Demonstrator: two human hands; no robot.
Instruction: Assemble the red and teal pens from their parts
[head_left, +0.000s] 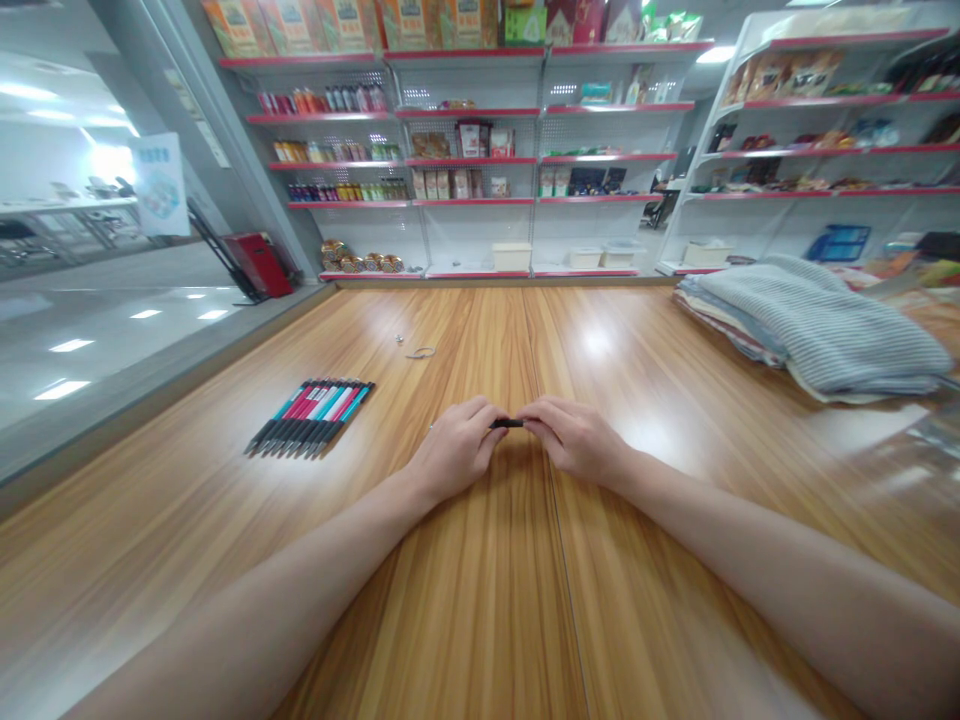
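Both hands meet over the middle of the wooden table (480,560), with a black pen (508,423) between them. My left hand (457,447) is closed on one end and my right hand (574,437) pinches the other. Only a short dark stretch of the pen shows between the fingertips; the rest is hidden in the hands. To the left, several pens (311,415) with black grips and teal, red or white barrels lie side by side in a row, tips toward me. A thin ring-shaped band (421,352) and a tiny shiny piece (398,338) lie beyond them.
A stack of folded striped cloths (817,320) lies at the table's right, with clear plastic (937,430) near the right edge. Behind the table stand shelves (472,205) of packaged goods. A red wheeled cart (259,265) is on the floor at the left.
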